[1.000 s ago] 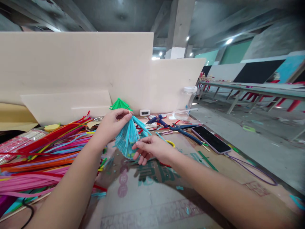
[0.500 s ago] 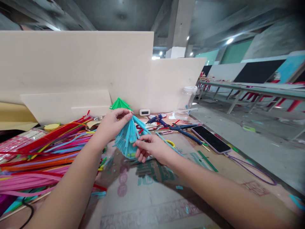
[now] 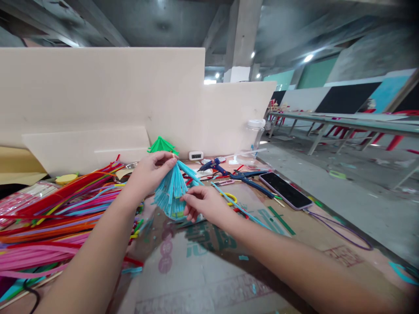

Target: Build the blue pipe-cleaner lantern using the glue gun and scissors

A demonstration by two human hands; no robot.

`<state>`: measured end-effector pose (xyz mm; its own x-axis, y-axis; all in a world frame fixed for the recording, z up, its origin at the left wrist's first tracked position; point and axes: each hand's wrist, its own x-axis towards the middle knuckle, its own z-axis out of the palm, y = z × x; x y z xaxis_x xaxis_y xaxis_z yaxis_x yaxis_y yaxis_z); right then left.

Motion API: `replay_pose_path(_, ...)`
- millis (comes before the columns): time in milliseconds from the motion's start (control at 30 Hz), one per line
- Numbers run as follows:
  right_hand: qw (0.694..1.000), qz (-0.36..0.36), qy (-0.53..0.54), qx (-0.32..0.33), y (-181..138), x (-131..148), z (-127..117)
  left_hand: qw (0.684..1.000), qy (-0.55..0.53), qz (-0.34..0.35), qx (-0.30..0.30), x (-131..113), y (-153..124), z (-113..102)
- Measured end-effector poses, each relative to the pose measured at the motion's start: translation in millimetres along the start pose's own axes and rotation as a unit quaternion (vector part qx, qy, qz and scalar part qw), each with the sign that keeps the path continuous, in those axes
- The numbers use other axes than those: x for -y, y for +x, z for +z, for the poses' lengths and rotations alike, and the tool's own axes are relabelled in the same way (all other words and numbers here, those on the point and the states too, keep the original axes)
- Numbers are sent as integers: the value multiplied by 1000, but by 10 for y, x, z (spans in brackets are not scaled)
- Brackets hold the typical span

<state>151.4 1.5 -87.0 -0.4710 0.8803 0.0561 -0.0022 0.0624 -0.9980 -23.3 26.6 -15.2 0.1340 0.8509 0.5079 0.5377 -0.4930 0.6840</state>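
My left hand [image 3: 157, 170] pinches the top of a cone-shaped piece of light-blue pipe cleaners [image 3: 170, 198], whose strips fan downward in tiers. A pale stick tip shows at the pinch. At the lower right of the cone, my right hand [image 3: 204, 203] is closed, thumb and index finger together at the strip ends; part of the grip is hidden. A bent blue strand runs from the top toward this hand, and a long blue pipe cleaner [image 3: 252, 216] lies beyond its wrist. Behind the left hand stands a green umbrella-shaped piece [image 3: 160, 145].
Colourful pipe cleaners [image 3: 65, 218] pile up at left. A glue gun [image 3: 212, 166], blue-handled pliers [image 3: 257, 183], yellow-handled scissors [image 3: 231, 199] and a phone [image 3: 286, 190] lie at right. A small digital display [image 3: 196, 155] and a clear jar [image 3: 253, 139] stand before the cream board [image 3: 104, 96].
The view has shifted slightly, so the scene sits a little further left. Both hands keep nearly the same hold on the blue cone; more of the yellow scissor handle shows.
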Motion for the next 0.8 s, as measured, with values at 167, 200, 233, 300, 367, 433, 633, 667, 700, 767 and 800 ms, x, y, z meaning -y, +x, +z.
replay_pose_path(167, 1000, 11, -4, 11, 21, 18, -21, 1000, 1, 1, 7, 0, 2, -3)
replay_pose_path(200, 1000, 15, -9, 15, 22, 15, -22, 1000, 2, 0, 8, 1, 3, -3)
replay_pose_path(233, 1000, 17, -13, 19, 21, 10, -20, 1000, 2, -1, 7, 3, 4, -4)
replay_pose_path(300, 1000, 16, -14, 19, 16, -1, -8, 1000, 0, -3, 5, 14, 7, -4)
replay_pose_path(367, 1000, 12, -12, 5, 4, -8, 18, 1000, -3, -5, 6, 31, 11, -4)
replay_pose_path(433, 1000, 8, -8, -18, -12, -10, 50, 1000, -12, -6, 9, 52, 16, -5)
replay_pose_path(633, 999, -11, 9, -50, -65, -48, 132, 999, -31, -13, 18, 74, 38, -36)
replay_pose_path(667, 998, -16, 8, -55, -71, -61, 140, 999, -27, -13, 21, 70, 41, -43)
replay_pose_path(700, 998, -18, 9, -60, -76, -72, 146, 999, -24, -11, 24, 66, 43, -49)
replay_pose_path(767, 998, -10, 14, -67, -77, -88, 147, 999, -18, -6, 29, 57, 44, -56)
replay_pose_path(800, 998, -3, 15, -65, -73, -90, 141, 999, -17, -2, 29, 53, 42, -57)
